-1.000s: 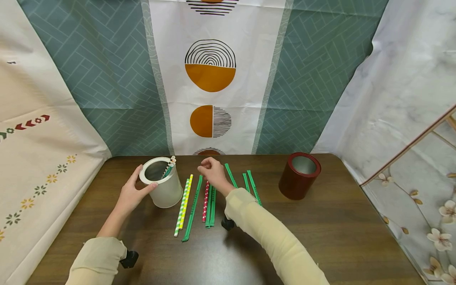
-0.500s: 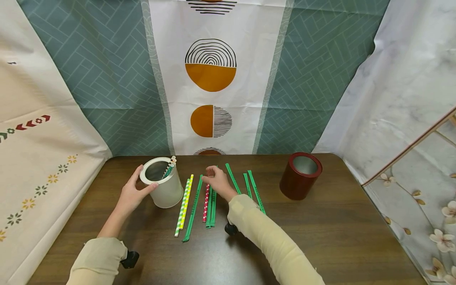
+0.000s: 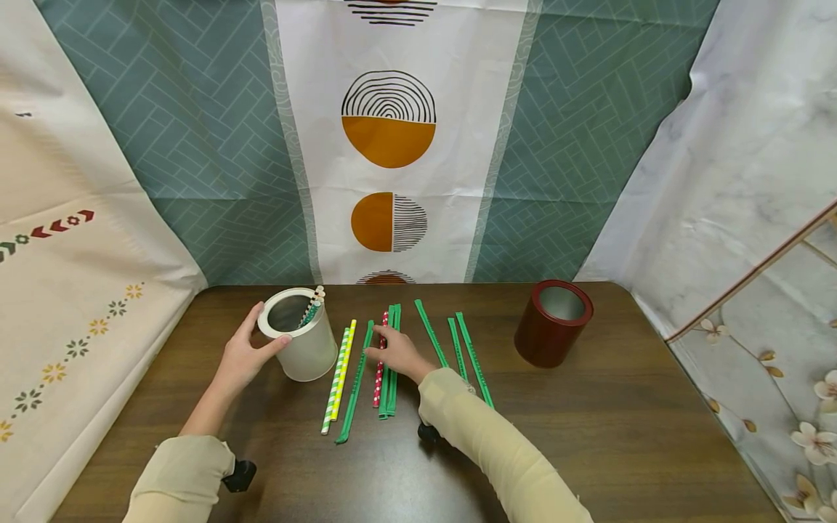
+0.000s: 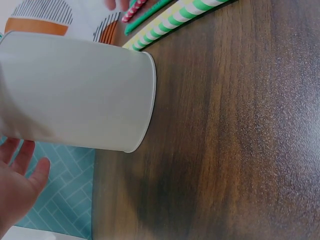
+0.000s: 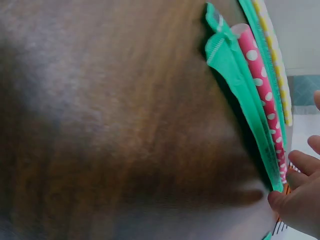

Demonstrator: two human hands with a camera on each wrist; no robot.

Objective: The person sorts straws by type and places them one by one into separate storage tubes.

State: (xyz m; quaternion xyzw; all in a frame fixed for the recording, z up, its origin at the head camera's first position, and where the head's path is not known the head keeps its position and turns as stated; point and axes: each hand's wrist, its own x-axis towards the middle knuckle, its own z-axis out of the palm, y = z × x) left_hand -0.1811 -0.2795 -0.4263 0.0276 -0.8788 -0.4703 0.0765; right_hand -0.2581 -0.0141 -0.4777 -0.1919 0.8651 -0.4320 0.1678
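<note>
My left hand [image 3: 240, 359] holds the white can [image 3: 306, 352] by its rim, thumb in front and fingers at the left; two patterned sticks [image 3: 310, 312] stand inside. In the left wrist view, fingertips of this hand [image 4: 19, 175] touch the can's wall [image 4: 75, 90]. My right hand [image 3: 399, 354] hovers with parted fingers over a red dotted straw [image 3: 377, 388] and two green-wrapped straws [image 3: 391, 392]. Its fingertips are near the top of a longer green straw [image 3: 354, 396]; contact is unclear. The right wrist view shows that hand [image 5: 300, 195] beside the dotted straw [image 5: 265, 90].
Yellow [image 3: 341, 385] and green-striped [image 3: 332, 392] straws lie between the white can and long green straw. Three more green straws, one of them here [image 3: 472, 352], lie right of my right hand. A dark red can [image 3: 552, 327] stands farther right on the brown table [image 3: 621, 428].
My right hand has come down and toward me over the straws, uncovering their upper ends. My left hand and the white can have stayed in place.
</note>
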